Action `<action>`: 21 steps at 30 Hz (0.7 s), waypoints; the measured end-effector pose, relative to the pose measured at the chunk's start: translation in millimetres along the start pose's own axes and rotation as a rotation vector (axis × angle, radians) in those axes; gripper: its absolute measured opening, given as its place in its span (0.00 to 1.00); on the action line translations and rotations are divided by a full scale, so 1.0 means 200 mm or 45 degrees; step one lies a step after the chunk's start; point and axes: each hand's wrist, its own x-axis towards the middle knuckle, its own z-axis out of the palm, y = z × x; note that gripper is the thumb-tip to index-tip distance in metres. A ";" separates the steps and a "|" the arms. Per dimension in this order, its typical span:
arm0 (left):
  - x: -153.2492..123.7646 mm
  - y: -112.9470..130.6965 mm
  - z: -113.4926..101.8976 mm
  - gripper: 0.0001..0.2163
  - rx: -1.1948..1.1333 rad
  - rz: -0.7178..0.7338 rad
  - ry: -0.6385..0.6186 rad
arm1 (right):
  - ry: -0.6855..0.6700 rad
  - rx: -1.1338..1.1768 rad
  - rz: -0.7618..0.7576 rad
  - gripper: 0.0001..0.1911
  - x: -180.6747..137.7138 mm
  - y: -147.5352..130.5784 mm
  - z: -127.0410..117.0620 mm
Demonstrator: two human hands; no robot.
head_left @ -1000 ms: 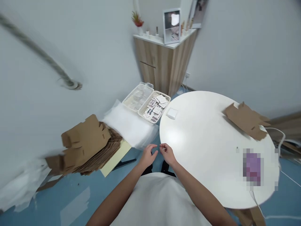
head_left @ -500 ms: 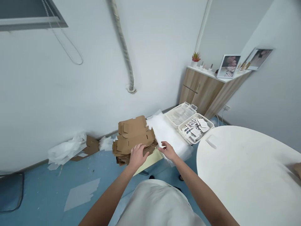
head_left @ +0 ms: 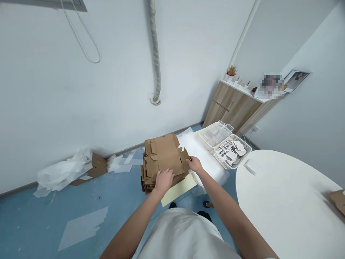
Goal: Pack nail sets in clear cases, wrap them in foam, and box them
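A stack of flat brown cardboard box blanks (head_left: 161, 154) lies on a low surface in front of me. My left hand (head_left: 163, 180) rests on the near edge of the top blank, fingers curled over it. My right hand (head_left: 194, 164) pinches the right edge of the same top blank. A pile of white foam sheets (head_left: 205, 154) lies just right of the stack, under my right wrist.
Two white baskets (head_left: 234, 151) with small packets and clear pieces sit beyond the foam. A round white table (head_left: 285, 201) stands at the right, with a brown blank (head_left: 338, 200) at its edge. A wooden cabinet (head_left: 234, 108) fills the corner. Plastic wrap and cardboard scraps (head_left: 67, 171) litter the blue floor.
My view swung left from the round table to the cardboard stack. Both hands moved from in front of my chest onto the top blank; the right hand has now reached its right edge.
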 end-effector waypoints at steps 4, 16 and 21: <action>0.00 -0.02 0.02 0.12 -0.076 -0.001 0.037 | -0.015 -0.141 -0.013 0.07 -0.04 -0.03 0.02; 0.07 -0.04 -0.17 0.28 -0.113 -0.292 0.447 | 0.205 0.208 0.061 0.22 -0.24 -0.07 -0.22; 0.19 0.05 -0.16 0.38 -0.305 -0.380 0.339 | 0.443 0.279 0.097 0.24 -0.37 0.07 -0.44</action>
